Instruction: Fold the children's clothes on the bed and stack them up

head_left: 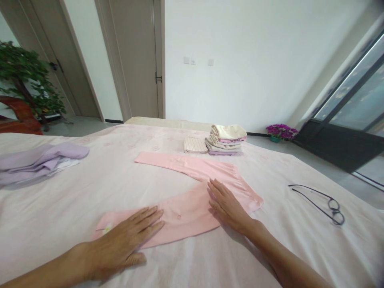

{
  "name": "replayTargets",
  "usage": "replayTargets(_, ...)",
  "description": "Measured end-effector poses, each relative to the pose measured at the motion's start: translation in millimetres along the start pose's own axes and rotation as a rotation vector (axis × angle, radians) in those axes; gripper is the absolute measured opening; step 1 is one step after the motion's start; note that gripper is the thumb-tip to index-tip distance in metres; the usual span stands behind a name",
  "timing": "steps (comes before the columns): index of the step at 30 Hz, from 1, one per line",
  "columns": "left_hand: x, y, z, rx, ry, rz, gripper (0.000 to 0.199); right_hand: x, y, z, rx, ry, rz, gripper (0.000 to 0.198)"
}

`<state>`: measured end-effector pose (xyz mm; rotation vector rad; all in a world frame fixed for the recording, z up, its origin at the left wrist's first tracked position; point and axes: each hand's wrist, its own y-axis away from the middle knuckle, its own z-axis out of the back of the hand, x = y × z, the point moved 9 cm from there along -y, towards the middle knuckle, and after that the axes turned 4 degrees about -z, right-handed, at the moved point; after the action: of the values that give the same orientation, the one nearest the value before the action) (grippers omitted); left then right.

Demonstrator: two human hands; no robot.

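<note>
On the pale sheet [186,266], the pink trousers [186,206] lie spread, not yet folded.
Via the head view I log left hand [129,236] and right hand [226,205] resting on them, fingers extended, grasping nothing. Folded: a stack [228,142] beyond, a striped piece [195,145] just beside it. I judge remaining: these trousers, perhaps the loose lilac clothes [45,158] at left.

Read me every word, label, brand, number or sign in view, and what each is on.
Dark letters on a pink fold in the stack: too small and partly hidden to read surely.
Pink pants: no text visible.
I can read none elsewhere.
</note>
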<state>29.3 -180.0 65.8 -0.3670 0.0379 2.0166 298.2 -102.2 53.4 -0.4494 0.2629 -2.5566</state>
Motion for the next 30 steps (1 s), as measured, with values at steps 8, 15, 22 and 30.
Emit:
replayTargets(8,35.9,-11.0,5.7,-0.082,0.112,0.092,0.045,-53.0,-8.4,14.2,0.021,0.052,0.058,0.056)
replayTargets(15,134.5,-135.3,23.9,-0.268,0.110,0.412,0.067,-122.3,-96.4,5.1,0.073,0.163,-0.170,0.053)
replayTargets(22,210.2,-222.8,-13.2,-0.128,-0.063,0.319,0.061,-152.6,-113.3,-32.2,0.184,0.312,-0.165,0.048)
replayTargets(30,270.6,-179.7,-22.0,-0.033,-0.155,0.386,0.069,-174.0,-103.6,-31.9,0.190,0.246,-0.309,0.065)
